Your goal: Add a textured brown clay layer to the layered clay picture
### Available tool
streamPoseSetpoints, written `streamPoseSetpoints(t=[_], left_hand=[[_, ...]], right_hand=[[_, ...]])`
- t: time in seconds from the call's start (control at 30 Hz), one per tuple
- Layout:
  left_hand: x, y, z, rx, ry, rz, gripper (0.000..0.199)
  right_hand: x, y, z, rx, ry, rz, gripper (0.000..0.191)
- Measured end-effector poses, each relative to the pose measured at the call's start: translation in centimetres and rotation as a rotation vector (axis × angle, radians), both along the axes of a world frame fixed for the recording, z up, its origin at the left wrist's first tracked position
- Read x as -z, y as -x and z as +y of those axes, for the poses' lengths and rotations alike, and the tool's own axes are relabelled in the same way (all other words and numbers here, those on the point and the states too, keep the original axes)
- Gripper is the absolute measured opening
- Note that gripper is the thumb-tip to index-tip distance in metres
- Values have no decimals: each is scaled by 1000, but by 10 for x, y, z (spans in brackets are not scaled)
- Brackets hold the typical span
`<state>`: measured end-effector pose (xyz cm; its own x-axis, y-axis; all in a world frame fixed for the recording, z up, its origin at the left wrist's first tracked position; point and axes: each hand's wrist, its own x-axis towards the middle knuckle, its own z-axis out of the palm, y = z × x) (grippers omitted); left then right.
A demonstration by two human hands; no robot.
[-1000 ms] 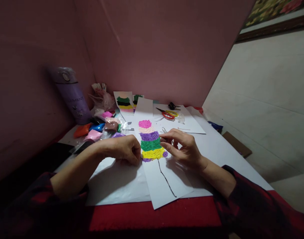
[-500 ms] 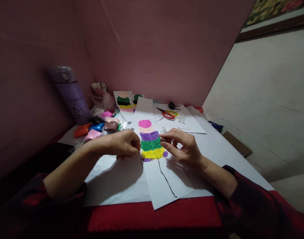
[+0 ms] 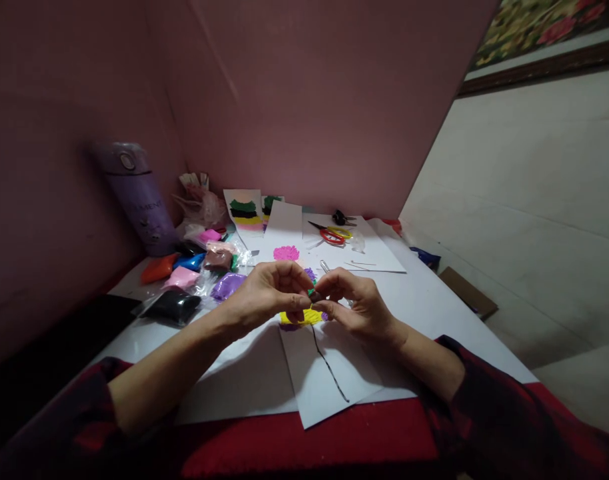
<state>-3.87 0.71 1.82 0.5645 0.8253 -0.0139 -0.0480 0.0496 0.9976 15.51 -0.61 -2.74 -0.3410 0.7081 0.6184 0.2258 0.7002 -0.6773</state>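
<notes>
My left hand (image 3: 279, 293) and my right hand (image 3: 352, 300) meet above the middle of a white sheet (image 3: 304, 387). Between their pinched fingertips is a small dark piece (image 3: 313, 296), which both seem to grip. Under the hands the sheet carries coloured clay bands: a pink patch (image 3: 286, 253) at the top and a yellow band (image 3: 302, 317) lower down show, while the purple and green ones are mostly covered. A thin black line (image 3: 329, 367) runs down the lower part of the sheet.
Bagged clay lies at the left, including black (image 3: 172, 307), purple (image 3: 228, 287) and orange (image 3: 158, 268). A purple bottle (image 3: 142, 207) stands behind it. Red-handled scissors (image 3: 332, 235) lie at the back, near a striped card (image 3: 244, 217). A silver tool (image 3: 325, 266) lies behind my right hand.
My left hand has moved right to meet my right hand over the clay bands. The purple and black bags it covered now show. The view has shifted slightly.
</notes>
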Motion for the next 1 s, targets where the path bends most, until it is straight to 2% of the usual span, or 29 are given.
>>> streamPoseSetpoints(t=[0.27, 0.47, 0.67, 0.8, 1.0], left_hand=[[2, -4, -3, 1, -47, 43, 33], [0, -4, -3, -74, -63, 173, 39], [0, 1, -4, 112, -28, 144, 41], [0, 0, -6, 48, -37, 115, 39], [4, -4, -5, -45, -41, 110, 35]], right_hand=[[5, 0, 1, -34, -105, -39, 15], [1, 1, 0, -50, -188, 39, 13], [-4, 0, -5, 14, -300, 5, 18], [-5, -1, -6, 12, -306, -21, 23], [-9, 1, -6, 48, -332, -97, 8]])
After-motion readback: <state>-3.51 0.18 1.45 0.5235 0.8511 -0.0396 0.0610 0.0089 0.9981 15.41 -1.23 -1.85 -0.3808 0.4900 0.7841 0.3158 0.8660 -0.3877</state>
